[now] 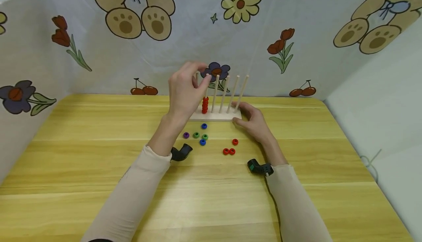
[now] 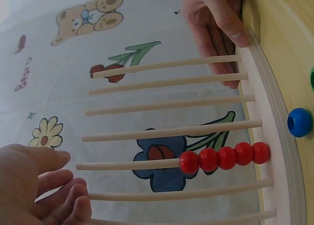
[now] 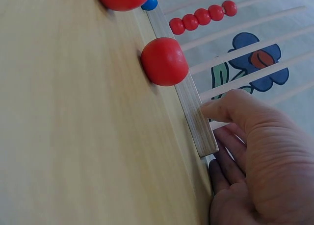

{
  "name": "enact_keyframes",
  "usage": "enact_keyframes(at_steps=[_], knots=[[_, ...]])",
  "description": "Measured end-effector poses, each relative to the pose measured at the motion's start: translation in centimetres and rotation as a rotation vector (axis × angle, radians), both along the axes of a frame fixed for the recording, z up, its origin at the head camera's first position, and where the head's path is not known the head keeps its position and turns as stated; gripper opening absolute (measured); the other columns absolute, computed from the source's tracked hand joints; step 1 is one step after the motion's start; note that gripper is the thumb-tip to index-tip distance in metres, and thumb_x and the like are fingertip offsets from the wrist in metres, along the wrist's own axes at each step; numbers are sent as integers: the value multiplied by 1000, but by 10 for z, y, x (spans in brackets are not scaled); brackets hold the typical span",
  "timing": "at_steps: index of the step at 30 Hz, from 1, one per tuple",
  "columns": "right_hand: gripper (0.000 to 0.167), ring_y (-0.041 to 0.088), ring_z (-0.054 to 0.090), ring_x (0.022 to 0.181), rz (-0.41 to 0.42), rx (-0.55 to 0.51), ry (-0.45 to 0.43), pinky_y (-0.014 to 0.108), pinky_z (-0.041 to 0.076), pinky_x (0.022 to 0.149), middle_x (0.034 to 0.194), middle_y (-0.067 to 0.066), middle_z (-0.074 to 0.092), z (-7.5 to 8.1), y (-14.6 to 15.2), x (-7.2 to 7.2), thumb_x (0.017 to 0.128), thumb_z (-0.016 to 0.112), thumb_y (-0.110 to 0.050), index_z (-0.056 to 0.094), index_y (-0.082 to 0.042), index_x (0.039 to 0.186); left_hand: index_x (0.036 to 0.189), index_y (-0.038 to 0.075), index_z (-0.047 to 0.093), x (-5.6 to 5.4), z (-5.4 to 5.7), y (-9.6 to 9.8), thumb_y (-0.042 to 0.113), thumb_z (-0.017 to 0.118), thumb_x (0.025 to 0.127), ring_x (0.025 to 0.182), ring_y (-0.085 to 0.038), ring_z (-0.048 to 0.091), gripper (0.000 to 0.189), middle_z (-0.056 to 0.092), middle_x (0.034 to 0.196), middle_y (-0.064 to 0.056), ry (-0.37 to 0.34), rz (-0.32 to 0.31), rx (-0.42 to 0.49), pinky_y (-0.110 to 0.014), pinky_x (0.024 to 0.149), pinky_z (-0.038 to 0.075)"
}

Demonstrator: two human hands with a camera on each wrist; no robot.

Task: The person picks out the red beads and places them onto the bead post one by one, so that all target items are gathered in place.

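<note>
Left grip [image 1: 188,82] spread by the tip of one rod [image 2: 127,164], no bead visible in it. Five red beads [image 1: 205,105] threaded below: likely light, hard, slick (rollers if dropped), best pinched by the sides. Left forearm [image 1: 135,192] angled upward; right grip [image 1: 251,120] pinches the wooden rack [image 1: 214,117] end, on counter [image 1: 211,201].

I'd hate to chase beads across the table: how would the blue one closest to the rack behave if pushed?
The blue bead might slide, since its hole seems to face up, but could roll if knocked onto its rounded side. It is probably light, being much smaller than the right hand. It may be slippery to pinch, as it looks smooth.
</note>
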State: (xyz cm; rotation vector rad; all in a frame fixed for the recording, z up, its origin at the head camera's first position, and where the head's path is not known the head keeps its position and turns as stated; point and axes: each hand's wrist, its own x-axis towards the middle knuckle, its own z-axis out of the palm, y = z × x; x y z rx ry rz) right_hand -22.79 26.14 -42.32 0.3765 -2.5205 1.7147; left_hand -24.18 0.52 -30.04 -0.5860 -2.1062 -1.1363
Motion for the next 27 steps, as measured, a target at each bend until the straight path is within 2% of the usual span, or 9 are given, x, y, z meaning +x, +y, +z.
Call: enact_keyframes(at_steps=[5, 7, 9, 13, 15, 17, 19, 22, 27], knots=[[51, 31, 44, 151, -6, 2, 5, 44, 31, 127, 151, 19, 58, 0, 4, 0, 94, 72, 3, 60, 2, 144, 106, 3, 78, 3, -5, 9, 10, 77, 96, 58, -18, 51, 12, 74, 96, -11, 120, -84, 25, -29, 59, 41], [51, 33, 44, 151, -8, 0, 10, 45, 30, 127, 151, 21, 57, -2, 6, 0, 94, 71, 3, 59, 3, 144, 103, 3, 78, 7, -10, 16, 9, 76, 97, 57, -16, 50, 9, 74, 92, -10, 118, -150, -11, -28, 62, 44], [51, 33, 44, 151, -14, 6, 11, 46, 30, 127, 151, 21, 57, -3, 8, 0, 95, 71, 3, 59, 4, 144, 102, 5, 78, 11, -16, 22, 11, 76, 97, 56, -14, 51, 8, 74, 91, -7, 50, -223, -89, -27, 62, 45], [51, 32, 47, 148, -13, 11, 22, 47, 33, 126, 149, 20, 59, -6, 8, -1, 94, 73, 2, 60, 4, 143, 103, 9, 79, 18, -26, 31, 15, 77, 97, 63, -12, 56, 9, 74, 90, -2, -201, -342, -295, -26, 62, 47], [50, 30, 49, 146, -10, 9, 26, 45, 34, 125, 148, 18, 61, -6, 7, -2, 95, 74, 0, 61, 2, 143, 103, 10, 79, 19, -30, 33, 17, 78, 97, 70, -13, 60, 9, 73, 90, -1, -323, -386, -381, -27, 67, 50], [50, 31, 49, 147, 3, -4, 33, 45, 34, 125, 147, 18, 61, -6, 5, -3, 95, 74, 1, 61, 3, 143, 102, 12, 80, 20, -33, 35, 18, 79, 96, 77, -13, 63, 9, 73, 91, 0, -405, -430, -467, -28, 71, 52], [50, 33, 48, 147, 6, -13, 36, 46, 35, 125, 147, 18, 61, -5, 4, -3, 94, 74, 2, 61, 3, 142, 103, 12, 80, 21, -36, 37, 18, 79, 96, 82, -14, 65, 10, 74, 91, 1, -457, -478, -538, -29, 74, 53], [50, 33, 47, 148, 0, -4, 36, 47, 33, 125, 148, 19, 60, -4, 4, -2, 94, 74, 1, 61, 3, 142, 104, 11, 81, 23, -44, 42, 20, 80, 95, 85, -16, 66, 12, 75, 91, 1, -477, -538, -633, -31, 79, 53], [50, 31, 46, 150, 16, 1, 31, 46, 32, 126, 150, 17, 60, 0, 5, 0, 95, 74, 1, 61, 2, 143, 105, 11, 80, 29, -56, 55, 23, 82, 94, 82, -15, 63, 16, 72, 88, 0, -497, -578, -711, -30, 78, 51]])
